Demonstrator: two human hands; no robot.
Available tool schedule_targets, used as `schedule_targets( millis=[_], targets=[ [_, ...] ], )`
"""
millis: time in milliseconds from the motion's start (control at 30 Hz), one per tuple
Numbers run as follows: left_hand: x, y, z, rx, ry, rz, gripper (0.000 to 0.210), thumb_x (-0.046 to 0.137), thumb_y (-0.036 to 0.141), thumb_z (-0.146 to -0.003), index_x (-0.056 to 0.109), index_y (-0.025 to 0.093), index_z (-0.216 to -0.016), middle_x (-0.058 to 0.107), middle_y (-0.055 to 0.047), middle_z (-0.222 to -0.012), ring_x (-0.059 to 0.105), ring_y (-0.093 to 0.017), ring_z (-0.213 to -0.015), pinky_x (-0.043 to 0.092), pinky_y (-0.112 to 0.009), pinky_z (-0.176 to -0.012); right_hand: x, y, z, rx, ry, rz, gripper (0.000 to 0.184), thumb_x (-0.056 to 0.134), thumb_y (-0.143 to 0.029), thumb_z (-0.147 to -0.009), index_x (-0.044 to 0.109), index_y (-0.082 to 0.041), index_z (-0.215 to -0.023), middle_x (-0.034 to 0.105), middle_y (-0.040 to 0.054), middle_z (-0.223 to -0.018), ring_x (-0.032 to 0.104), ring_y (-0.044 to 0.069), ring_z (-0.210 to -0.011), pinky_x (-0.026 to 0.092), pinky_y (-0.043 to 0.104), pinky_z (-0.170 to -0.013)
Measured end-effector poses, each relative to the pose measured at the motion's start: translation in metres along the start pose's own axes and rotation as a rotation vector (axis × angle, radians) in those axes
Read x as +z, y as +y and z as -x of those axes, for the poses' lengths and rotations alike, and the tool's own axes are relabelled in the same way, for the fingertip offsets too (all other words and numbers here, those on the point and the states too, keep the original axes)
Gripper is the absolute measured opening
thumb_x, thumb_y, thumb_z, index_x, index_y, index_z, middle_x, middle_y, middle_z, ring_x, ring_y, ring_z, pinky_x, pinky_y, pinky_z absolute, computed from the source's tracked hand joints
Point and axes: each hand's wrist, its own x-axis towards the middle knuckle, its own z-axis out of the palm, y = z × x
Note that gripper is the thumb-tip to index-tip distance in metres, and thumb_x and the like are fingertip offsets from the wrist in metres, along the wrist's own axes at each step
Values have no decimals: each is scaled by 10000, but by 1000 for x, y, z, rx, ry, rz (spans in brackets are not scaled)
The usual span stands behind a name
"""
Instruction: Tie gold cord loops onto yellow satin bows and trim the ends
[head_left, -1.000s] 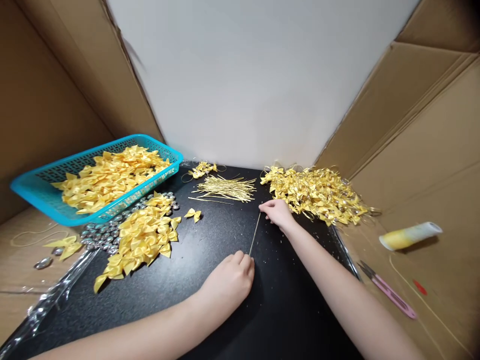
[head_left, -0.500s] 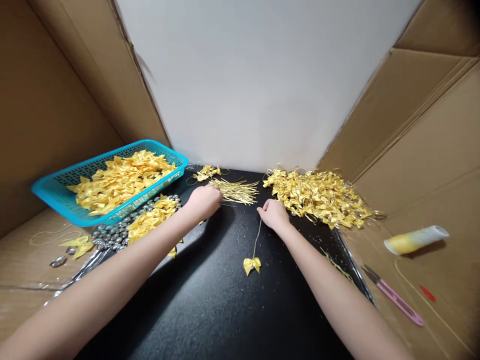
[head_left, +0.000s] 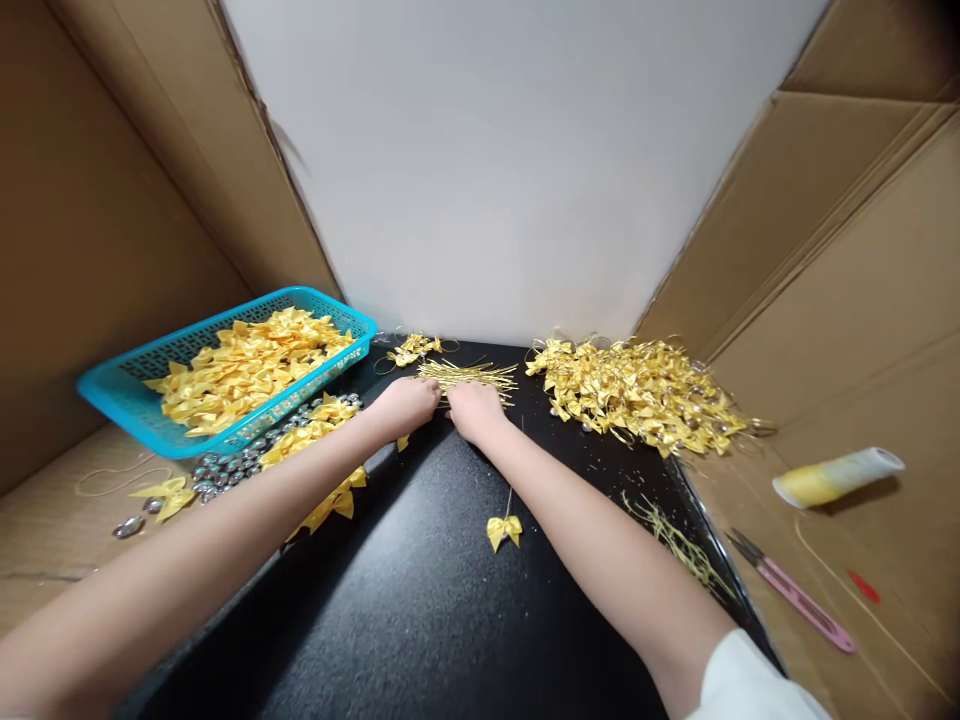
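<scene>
My left hand [head_left: 409,405] is closed, its fingertips at the near left edge of a bundle of short gold cords [head_left: 487,377]. Just to its right, my right hand [head_left: 478,408] reaches over the near side of the same bundle with its fingers curled down. Whatever either hand pinches is hidden or too thin to make out. A single yellow ribbon bow [head_left: 503,532] lies on the black tabletop [head_left: 420,600], its thin cord running up toward my right wrist. Yellow bows [head_left: 330,505] and silver beads [head_left: 225,468] lie beside my left forearm.
A turquoise basket [head_left: 281,405] of yellow bows stands left. A heap of corded bows [head_left: 637,395] lies right, a smaller group [head_left: 412,348] at the back. Cord scraps [head_left: 679,540], pink-handled snips [head_left: 802,600] and a tube [head_left: 838,478] are on the right. Cardboard walls flank the table.
My right hand has let go of the bow's cord and moved left and up to the gold cords beside my left hand. The bow stays put. My left hand has shifted slightly.
</scene>
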Motion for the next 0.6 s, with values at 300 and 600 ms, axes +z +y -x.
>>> schedule_targets(
  millis=[300, 600],
  targets=[
    [-25, 30, 24, 13, 154, -7, 182, 456, 121, -885, 637, 119, -859, 668, -152, -859, 605, -280, -870, 410, -346, -698, -29, 10, 34, -83, 60, 51, 259, 419, -84, -900, 668, -106, -966, 689, 153, -1013, 643, 251, -976, 466, 326, -831],
    [-31, 68, 43, -72, 87, 327, 209, 484, 265, -874, 672, 197, -813, 706, -40, -813, 663, -201, -768, 430, -252, -587, -35, 24, 103, -9, 93, 23, 186, 462, -152, -891, 647, -145, -901, 665, 98, -907, 641, 220, -851, 449, 304, -744]
  ],
)
